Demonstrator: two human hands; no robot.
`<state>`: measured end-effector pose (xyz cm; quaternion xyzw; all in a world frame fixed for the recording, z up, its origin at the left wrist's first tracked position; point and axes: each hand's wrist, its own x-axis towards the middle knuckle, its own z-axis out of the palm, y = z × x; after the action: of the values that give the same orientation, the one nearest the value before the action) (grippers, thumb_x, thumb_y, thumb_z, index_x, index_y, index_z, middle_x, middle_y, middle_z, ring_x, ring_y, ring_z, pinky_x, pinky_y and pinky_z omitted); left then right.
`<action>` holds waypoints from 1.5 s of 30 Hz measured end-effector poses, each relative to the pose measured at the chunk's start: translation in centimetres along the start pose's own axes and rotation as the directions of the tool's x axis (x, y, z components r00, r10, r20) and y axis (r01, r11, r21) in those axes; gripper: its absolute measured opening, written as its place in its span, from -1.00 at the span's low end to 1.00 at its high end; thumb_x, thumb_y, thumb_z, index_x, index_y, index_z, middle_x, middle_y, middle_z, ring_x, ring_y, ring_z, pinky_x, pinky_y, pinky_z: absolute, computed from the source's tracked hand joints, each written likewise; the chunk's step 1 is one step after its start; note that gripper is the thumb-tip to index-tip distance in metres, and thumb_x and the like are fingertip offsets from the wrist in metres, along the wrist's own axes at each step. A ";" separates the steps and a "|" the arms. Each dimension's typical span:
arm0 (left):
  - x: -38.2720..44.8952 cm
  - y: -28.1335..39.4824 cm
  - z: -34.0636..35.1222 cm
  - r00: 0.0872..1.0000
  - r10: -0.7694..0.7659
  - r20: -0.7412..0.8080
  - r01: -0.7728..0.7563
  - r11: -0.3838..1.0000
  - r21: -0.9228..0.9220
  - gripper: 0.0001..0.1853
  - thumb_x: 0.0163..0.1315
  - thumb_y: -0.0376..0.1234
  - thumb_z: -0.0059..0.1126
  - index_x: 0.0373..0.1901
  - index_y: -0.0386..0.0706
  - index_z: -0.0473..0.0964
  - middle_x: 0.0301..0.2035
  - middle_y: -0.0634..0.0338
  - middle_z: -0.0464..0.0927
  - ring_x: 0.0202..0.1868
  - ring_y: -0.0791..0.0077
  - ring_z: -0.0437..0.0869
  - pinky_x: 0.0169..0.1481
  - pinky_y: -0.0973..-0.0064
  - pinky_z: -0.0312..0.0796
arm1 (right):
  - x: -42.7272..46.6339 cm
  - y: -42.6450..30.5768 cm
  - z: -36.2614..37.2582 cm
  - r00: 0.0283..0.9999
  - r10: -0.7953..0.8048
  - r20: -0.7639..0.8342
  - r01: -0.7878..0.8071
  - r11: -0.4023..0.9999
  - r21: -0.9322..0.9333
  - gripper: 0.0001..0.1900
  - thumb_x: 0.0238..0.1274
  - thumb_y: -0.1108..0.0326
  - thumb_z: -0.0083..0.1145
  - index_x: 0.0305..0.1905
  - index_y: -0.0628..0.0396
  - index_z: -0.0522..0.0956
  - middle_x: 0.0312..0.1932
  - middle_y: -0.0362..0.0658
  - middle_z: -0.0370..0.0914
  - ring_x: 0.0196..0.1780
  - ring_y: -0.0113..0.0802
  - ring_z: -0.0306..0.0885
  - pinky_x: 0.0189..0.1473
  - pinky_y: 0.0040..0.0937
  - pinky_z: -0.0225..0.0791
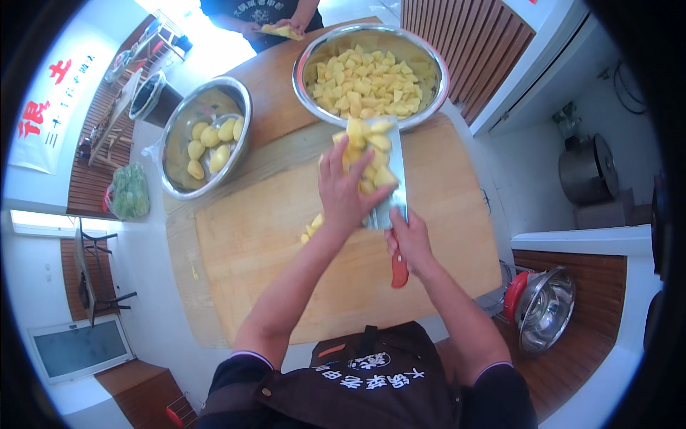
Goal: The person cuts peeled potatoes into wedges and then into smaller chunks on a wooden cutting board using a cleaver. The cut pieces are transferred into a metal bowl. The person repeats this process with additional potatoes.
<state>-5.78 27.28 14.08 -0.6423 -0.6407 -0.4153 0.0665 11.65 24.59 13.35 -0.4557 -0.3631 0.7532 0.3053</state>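
My right hand (412, 241) grips the red handle (399, 271) of a cleaver. Its broad metal blade (395, 161) lies flat beneath a heap of cut potato pieces (370, 155). Spread over that heap, the fingers of my left hand (345, 190) hold the pieces on the blade. Just beyond the blade's far end is the near rim of a large steel basin (440, 107) filled with potato chunks (370, 80). A few more pieces (312, 229) lie on the wooden cutting board (257, 268), partly hidden by my left forearm.
A second steel basin (177, 115) at the left holds several whole peeled potatoes (210, 137). Across the table, another person's hands (292, 27) hold a pale yellow item. An empty steel bowl (546, 311) stands low at the right. A lidded bin (155, 99) stands beyond the left basin.
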 end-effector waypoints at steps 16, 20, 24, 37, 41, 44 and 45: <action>15.3 -9.4 9.4 0.992 -0.107 0.068 0.116 0.984 -0.136 -0.72 0.24 -0.29 0.34 -0.04 -0.16 0.60 -0.03 0.04 0.59 0.02 0.14 0.66 0.07 0.25 0.53 | 2.3 -8.0 -8.2 0.984 0.174 0.026 -0.172 0.983 -0.068 -0.74 0.53 0.13 0.11 -0.12 0.11 0.43 -0.53 -0.29 0.39 -0.61 -0.62 0.29 -0.59 -0.55 0.29; 6.0 -11.2 3.0 0.990 -0.099 0.101 0.125 0.948 -0.293 -0.72 0.22 -0.38 0.32 -0.05 -0.19 0.55 -0.14 0.04 0.58 -0.08 0.19 0.67 -0.07 0.30 0.52 | -0.9 -1.4 -11.9 0.973 0.228 0.024 -0.223 0.964 -0.147 -0.76 0.50 0.17 0.16 -0.14 0.11 0.46 -0.53 -0.30 0.42 -0.61 -0.64 0.29 -0.61 -0.57 0.27; -8.2 -14.1 -5.0 0.953 0.030 0.300 -0.011 0.998 -0.067 -0.08 -0.06 -0.03 0.57 0.34 -0.15 0.35 0.24 -0.17 0.37 0.28 -0.16 0.40 0.34 0.06 0.33 | -1.3 5.0 -14.2 0.964 0.252 -0.078 -0.263 0.943 -0.203 -0.76 0.45 0.17 0.22 -0.18 0.11 0.50 -0.54 -0.31 0.45 -0.62 -0.65 0.33 -0.61 -0.59 0.27; -18.4 -13.4 -1.2 0.883 0.004 0.469 0.057 0.992 -0.114 0.17 -0.20 0.30 0.49 0.50 0.09 0.26 0.44 -0.17 0.16 0.46 -0.20 0.19 0.49 -0.08 0.09 | 2.9 11.2 -9.3 0.959 0.259 0.112 -0.212 0.923 -0.321 -0.74 0.49 0.11 0.18 -0.21 0.06 0.47 -0.56 -0.34 0.43 -0.62 -0.66 0.32 -0.60 -0.59 0.28; -18.0 -10.4 0.1 0.951 -0.072 0.302 0.108 0.989 -0.102 0.03 -0.21 0.26 0.52 0.38 0.08 0.44 0.42 -0.10 0.22 0.44 -0.16 0.22 0.44 -0.06 0.13 | 1.9 14.2 -5.3 0.954 0.264 0.142 -0.218 0.937 -0.275 -0.71 0.51 0.07 0.15 -0.22 0.06 0.46 -0.54 -0.32 0.44 -0.62 -0.64 0.33 -0.59 -0.58 0.30; -17.9 -8.9 0.8 0.955 -0.174 0.239 0.204 0.973 -0.107 -0.05 -0.20 0.21 0.54 0.30 0.05 0.50 0.36 -0.05 0.29 0.39 -0.15 0.27 0.42 -0.06 0.16 | 0.9 15.9 -3.1 0.964 0.234 0.128 -0.207 0.960 -0.191 -0.69 0.51 0.05 0.14 -0.22 0.07 0.46 -0.53 -0.30 0.45 -0.63 -0.63 0.34 -0.59 -0.57 0.30; -17.8 -8.6 1.0 0.960 -0.173 0.222 0.202 0.973 -0.116 -0.07 -0.20 0.18 0.55 0.29 0.04 0.51 0.35 -0.04 0.30 0.37 -0.15 0.28 0.42 -0.06 0.16 | 0.8 16.2 -2.7 0.964 0.234 0.126 -0.212 0.963 -0.165 -0.68 0.51 0.04 0.14 -0.22 0.08 0.46 -0.52 -0.29 0.46 -0.63 -0.63 0.34 -0.59 -0.57 0.31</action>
<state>-9.94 15.70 -1.48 -0.6221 -0.6721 -0.3925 -0.0856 11.66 17.03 -1.27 -0.4599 -0.3863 0.7841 0.1561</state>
